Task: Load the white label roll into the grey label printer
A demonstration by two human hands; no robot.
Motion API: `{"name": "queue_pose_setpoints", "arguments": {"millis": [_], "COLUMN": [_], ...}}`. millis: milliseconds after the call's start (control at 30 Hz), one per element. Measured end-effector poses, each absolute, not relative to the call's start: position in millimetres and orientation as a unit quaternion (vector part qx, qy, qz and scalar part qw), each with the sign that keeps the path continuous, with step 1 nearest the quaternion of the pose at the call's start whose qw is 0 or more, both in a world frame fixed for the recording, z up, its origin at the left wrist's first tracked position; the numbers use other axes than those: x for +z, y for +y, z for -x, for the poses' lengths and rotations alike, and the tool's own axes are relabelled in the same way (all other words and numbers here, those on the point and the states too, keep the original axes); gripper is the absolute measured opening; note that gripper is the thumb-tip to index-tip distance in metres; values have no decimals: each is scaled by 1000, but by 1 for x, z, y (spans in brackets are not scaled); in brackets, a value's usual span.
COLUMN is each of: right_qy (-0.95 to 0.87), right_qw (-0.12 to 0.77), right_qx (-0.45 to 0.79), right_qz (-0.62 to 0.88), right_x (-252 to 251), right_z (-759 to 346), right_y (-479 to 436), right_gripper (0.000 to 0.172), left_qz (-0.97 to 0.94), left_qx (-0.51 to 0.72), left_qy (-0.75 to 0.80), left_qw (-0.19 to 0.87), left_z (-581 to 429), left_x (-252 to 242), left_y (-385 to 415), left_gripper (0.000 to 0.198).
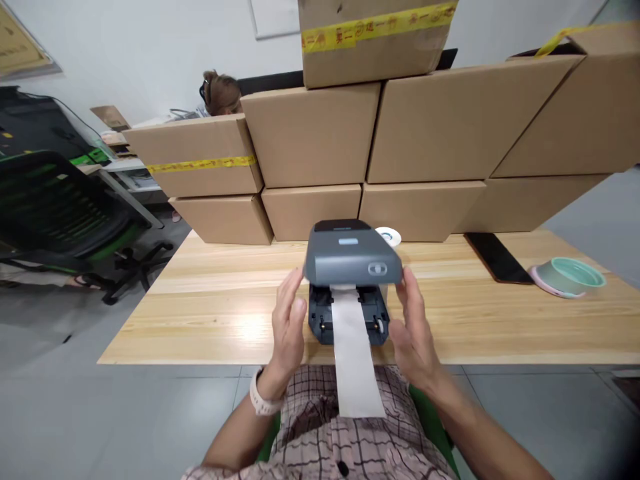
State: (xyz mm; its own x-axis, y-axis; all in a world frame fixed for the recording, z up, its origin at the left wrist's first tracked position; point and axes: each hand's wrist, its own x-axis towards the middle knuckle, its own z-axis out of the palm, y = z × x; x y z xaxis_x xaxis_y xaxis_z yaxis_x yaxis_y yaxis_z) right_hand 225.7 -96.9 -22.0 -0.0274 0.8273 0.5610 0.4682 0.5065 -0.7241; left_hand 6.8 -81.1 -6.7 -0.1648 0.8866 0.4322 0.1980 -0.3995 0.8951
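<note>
Left hand (290, 320) and right hand (413, 327) are flanking the grey plastic label printer (350, 280), one on each side, with fingers extended and loosely curved. The fingertips are lying against the lower edges of the raised grey lid (353, 260), apparently so that it is being steered evenly from both sides; neither hand is clenched, and whether either truly grips the lid cannot be told.

The printer is standing at the near edge of the pale wooden table (210, 307), directly in front of the person, probably so that its open bay is within easy reach. A long white strip of label paper (355, 353) is running out of the bay, over the table edge and down onto the person's checked shirt (320, 427), hanging free because nothing is pinning it.

Counts: two hands, one printer, one paper strip. Behind the printer nine brown cardboard boxes (310, 140) are forming a stacked wall along the far side of the table, three of them bearing yellow tape. One small white round disc (389, 235) is lying just behind the printer. To the right, one flat black phone-like slab (497, 257) and one shallow mint-green bowl with a pink rim (570, 277) are lying well apart from the hands. At far left, one black-and-green mesh office chair (65, 213) is standing off the table, and the head of one other person (220, 93) is showing above the boxes.
</note>
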Motion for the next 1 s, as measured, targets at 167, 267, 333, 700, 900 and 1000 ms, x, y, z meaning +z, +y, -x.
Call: {"name": "queue_pose_setpoints", "arguments": {"millis": [167,267,333,700,900,1000], "right_qy": [-731,-730,-738,-924,-937,-939], "right_qw": [497,494,482,118,102,82], "right_qx": [51,0,-21,65,116,157], "right_qz": [466,472,472,358,313,293], "right_x": [40,57,60,24,29,39], "right_z": [-231,-228,-226,-204,-212,-221], "right_y": [-25,14,27,24,29,33], "right_gripper": [68,69,69,28,22,27], "left_qz": [-588,-584,-570,-574,-627,-625], "left_qx": [552,476,455,446,420,428], "left_qy": [482,472,454,453,462,424], "left_qw": [344,457,512,516,465,497], "left_z": [1,0,-1,-3,6,10], "left_x": [12,3,-7,-22,-19,-17], "left_y": [-18,9,17,11,8,9], "left_gripper": [62,93,107,106,96,95]}}
